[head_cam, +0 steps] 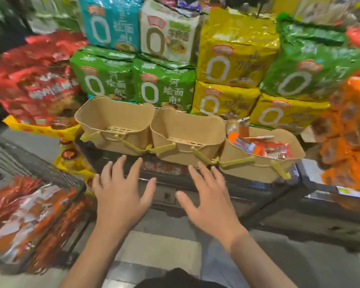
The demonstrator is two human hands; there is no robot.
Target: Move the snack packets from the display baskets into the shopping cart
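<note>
Left hand (121,190): fingers spread, holding nothing
Right hand (208,196): likewise
Behind: three tan baskets (116,119); rightmost holds snack packets (264,146)
Backdrop: stacked noodle packs (164,86)

Two bare forearms in view, no sleeves showing to the frame edge. Left hand (121,194) and right hand (211,200): no rings, watch, bands or gloves; nails short, unpainted. Dark garment at bottom centre, pale grey-blue trouser fabric beside it under the right forearm.
</note>
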